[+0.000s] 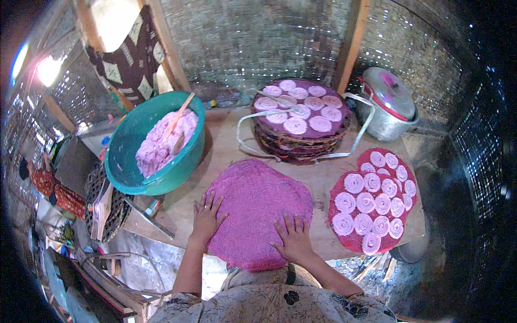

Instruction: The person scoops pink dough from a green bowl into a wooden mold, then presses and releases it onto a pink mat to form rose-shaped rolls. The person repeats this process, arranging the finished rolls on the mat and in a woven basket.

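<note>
A round, purple-pink mat (pixel 256 210) lies at the table's near edge, in front of my body. My left hand (pixel 208 219) rests on its left edge with fingers spread. On its lower right part, my right hand (pixel 294 239) lies flat, fingers apart. Neither hand grips anything. To the right, red mats (pixel 336 218) bear several pale pink coiled rounds (pixel 365 203). Behind the purple mat stands a stack of round mats (pixel 299 145), its top one covered with similar coils. White straps lie around the stack.
A large green basin (pixel 119 156) at the left holds pink dough (pixel 167 142) with a wooden stick in it. A lidded metal pot (pixel 396 124) stands at the back right. A bar-like tool (pixel 151 218) lies by the table's left edge. Another person (pixel 54 188) is far left.
</note>
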Available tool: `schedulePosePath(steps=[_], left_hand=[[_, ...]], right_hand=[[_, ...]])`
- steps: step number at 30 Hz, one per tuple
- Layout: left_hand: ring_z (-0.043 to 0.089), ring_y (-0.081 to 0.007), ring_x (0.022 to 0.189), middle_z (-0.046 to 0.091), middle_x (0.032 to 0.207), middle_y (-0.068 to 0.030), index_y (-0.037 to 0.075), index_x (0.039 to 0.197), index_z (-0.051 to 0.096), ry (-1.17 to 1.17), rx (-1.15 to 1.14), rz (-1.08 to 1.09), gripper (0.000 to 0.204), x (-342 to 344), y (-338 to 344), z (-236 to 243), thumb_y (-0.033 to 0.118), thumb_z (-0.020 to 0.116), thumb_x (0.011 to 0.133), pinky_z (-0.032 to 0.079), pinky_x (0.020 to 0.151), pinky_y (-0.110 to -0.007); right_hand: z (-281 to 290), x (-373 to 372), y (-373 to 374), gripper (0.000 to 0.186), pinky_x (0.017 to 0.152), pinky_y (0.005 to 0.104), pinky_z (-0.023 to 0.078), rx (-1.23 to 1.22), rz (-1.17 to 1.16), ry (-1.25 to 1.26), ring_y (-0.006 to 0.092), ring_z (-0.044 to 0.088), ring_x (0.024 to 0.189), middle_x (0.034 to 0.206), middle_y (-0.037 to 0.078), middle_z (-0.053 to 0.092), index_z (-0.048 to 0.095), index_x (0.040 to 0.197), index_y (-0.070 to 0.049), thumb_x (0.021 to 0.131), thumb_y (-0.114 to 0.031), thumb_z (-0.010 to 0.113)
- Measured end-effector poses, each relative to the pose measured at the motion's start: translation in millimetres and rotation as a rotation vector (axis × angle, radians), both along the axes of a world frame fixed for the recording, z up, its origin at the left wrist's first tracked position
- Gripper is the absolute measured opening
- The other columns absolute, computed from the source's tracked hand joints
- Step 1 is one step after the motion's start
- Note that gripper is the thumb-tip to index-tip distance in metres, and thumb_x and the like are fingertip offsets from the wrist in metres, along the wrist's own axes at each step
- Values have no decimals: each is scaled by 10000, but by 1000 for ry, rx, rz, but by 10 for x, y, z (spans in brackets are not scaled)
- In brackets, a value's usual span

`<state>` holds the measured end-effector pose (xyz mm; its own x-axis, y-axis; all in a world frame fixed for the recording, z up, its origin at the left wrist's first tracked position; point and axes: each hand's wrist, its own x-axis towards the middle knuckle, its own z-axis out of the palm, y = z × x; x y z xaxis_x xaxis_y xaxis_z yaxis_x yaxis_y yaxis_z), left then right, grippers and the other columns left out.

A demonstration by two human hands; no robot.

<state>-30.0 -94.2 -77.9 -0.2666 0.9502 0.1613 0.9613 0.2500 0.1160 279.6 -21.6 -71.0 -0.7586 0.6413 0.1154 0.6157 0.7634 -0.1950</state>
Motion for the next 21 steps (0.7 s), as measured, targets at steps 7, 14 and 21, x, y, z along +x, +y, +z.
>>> schedulePosePath(steps=[7, 14, 21], left_hand=[[302, -389, 1339, 330, 1446, -205, 111, 1384, 390, -278, 126, -56, 628, -435, -116, 413, 300, 648, 843, 267, 1091, -496], [440, -408, 1216, 446, 1330, -227, 50, 1259, 480, -469, 230, -86, 515, -422, -897, 368, 170, 685, 802, 376, 1014, -450], [443, -399, 1213, 447, 1326, -217, 39, 1253, 456, -502, 246, -216, 568, -427, -1243, 315, 157, 721, 765, 374, 1026, -446]], right_hand=[[243, -358, -311, 722, 1043, 598, 222, -88, -123, 31, 419, 348, 1264, 1354, 234, 401, 395, 1390, -120, 814, -508, 591], [192, -471, 170, 645, 937, 521, 391, -242, -675, 159, 426, 506, 1104, 1205, 248, 523, 493, 1252, -26, 751, -362, 720], [159, -706, 309, 547, 887, 403, 460, -425, -561, 681, 312, 566, 1089, 1207, 208, 562, 456, 1288, 1, 823, -191, 669]])
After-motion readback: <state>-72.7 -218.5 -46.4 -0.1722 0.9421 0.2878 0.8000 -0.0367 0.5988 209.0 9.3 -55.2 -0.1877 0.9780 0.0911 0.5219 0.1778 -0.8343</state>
